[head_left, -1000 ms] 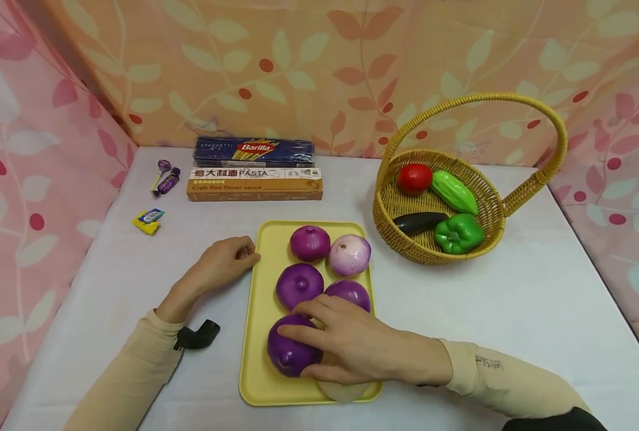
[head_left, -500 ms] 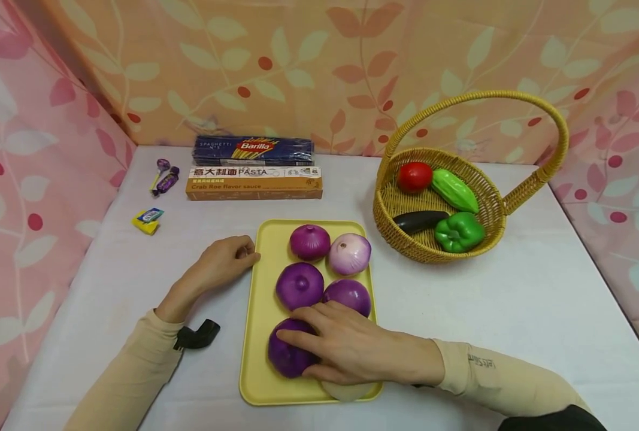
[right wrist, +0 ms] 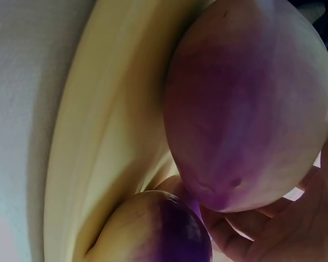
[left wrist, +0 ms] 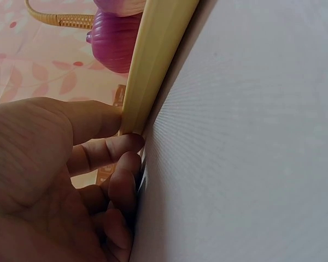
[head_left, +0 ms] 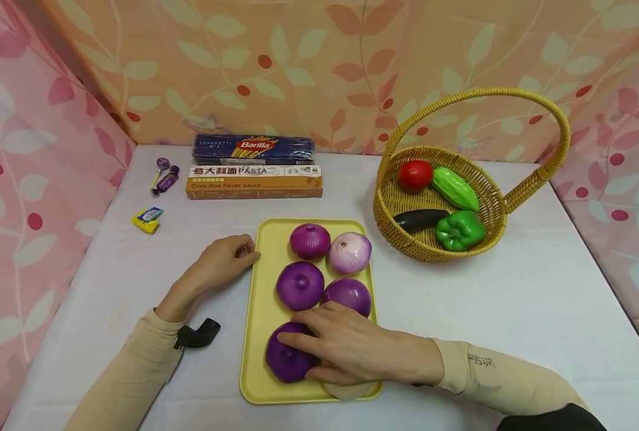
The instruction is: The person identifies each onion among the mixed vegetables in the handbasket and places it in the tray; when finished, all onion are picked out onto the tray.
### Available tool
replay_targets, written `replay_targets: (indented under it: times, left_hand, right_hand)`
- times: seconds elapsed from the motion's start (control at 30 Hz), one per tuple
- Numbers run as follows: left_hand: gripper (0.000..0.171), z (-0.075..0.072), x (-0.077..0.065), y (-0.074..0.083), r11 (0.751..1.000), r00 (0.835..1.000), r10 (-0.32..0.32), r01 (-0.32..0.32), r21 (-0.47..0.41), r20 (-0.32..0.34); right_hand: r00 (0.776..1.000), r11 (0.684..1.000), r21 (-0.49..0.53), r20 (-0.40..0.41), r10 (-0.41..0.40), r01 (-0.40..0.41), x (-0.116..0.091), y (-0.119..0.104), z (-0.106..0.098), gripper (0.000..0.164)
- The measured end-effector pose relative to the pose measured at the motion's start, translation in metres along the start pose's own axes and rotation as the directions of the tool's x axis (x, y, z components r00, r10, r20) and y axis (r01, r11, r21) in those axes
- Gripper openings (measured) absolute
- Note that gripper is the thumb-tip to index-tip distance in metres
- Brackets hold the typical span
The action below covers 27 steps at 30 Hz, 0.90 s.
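Several purple onions lie on a yellow tray. My left hand (head_left: 224, 263) is at the tray's left side, its thumb and index finger pinching the rim (left wrist: 145, 71). My right hand (head_left: 346, 347) reaches in from the right and grips a dark purple onion (head_left: 287, 362) at the tray's near left, fingers over its far side and thumb on the near side. Beneath that hand sits a paler onion (right wrist: 251, 109), mostly hidden in the head view. Beyond are a purple onion (head_left: 300, 286), another at the right (head_left: 347, 296), a magenta one (head_left: 309, 241) and a whitish one (head_left: 350, 252).
A wicker basket (head_left: 432, 254) with a tall handle stands at the back right, holding a tomato, an eggplant, a green pepper and a green gourd-like vegetable. Two pasta boxes (head_left: 254, 182) lie at the back. A lollipop and wrapped sweets (head_left: 148, 221) lie at the left.
The gripped onion has shifted slightly toward the tray's near edge and turned a little; my right hand has moved only slightly. My left hand stays at the rim.
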<state>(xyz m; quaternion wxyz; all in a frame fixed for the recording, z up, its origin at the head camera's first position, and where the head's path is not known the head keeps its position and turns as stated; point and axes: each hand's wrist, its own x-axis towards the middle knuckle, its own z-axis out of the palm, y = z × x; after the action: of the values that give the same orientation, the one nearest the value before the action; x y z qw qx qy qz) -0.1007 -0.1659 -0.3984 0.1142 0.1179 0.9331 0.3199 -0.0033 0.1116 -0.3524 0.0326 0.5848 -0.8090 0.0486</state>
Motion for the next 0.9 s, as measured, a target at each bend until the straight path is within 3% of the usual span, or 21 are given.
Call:
replay_targets:
  times: [0.37,0.9]
  left_hand:
    - [0.015,-0.0019,-0.0008,0.0018,1.0,1.0,0.009,-0.009,-0.003,0.004]
    - [0.014,-0.0013,-0.0005,0.0008,1.0,1.0,0.006,-0.006,0.001,0.007]
  right_hand:
    - [0.999,1.0,-0.014,-0.044,0.01,-0.01,-0.0011,0.0019,-0.0043,0.052]
    - [1.0,1.0,-0.011,-0.016,0.022,-0.022,-0.0012,0.0021,-0.0057,0.05]
